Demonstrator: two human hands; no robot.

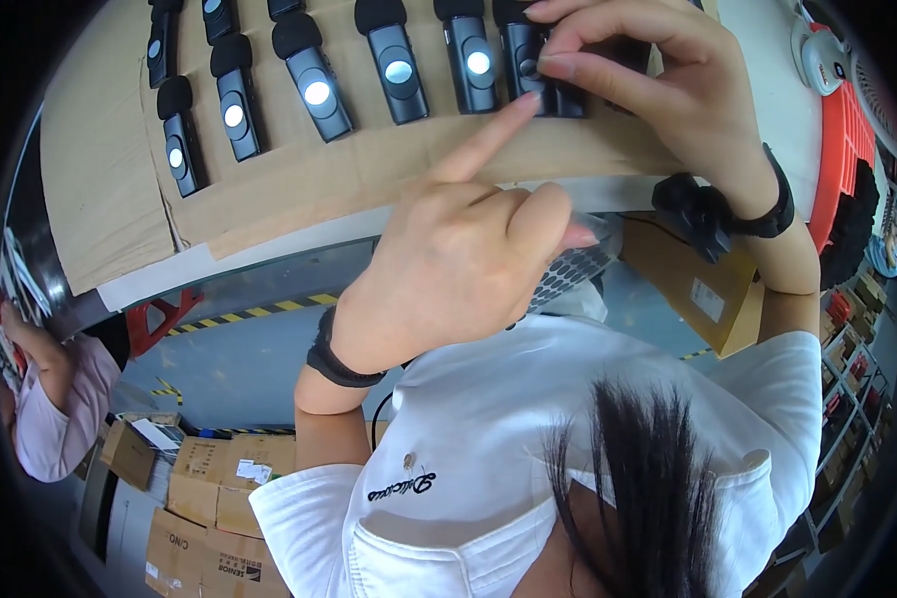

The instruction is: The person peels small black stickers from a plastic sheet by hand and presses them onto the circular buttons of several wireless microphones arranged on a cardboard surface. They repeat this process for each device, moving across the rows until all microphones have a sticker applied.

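Near the far right end of a row on a cardboard sheet (299, 189) that covers the bench (269, 249), the right hand (658, 80) is closed over a small black foam-tipped device (528, 50), with thumb and fingers pinching its sides. The left hand (458, 269) has its index finger stretched out so that the tip touches the lower end of that device. Its other fingers are curled in around a sheet of small grey dots (568, 274), which hangs just below the bench's near edge. To the left along the row lie five more devices of the same kind, and each shows a bright round disc on its face: one beside the held device (471, 60), then (397, 65), (314, 75), (234, 105), and the last toward the cardboard's left edge (181, 140). A second row behind them is cut off by the top of the picture, and the two of its units that can be seen also carry a disc. The held device shows only a dark round spot where the others are bright, so it looks like the one being dealt with now, while the row to its left looks finished. The right hand hides anything further right, so I cannot tell how many remain. At the bench's right end stands an orange crate (842, 149).
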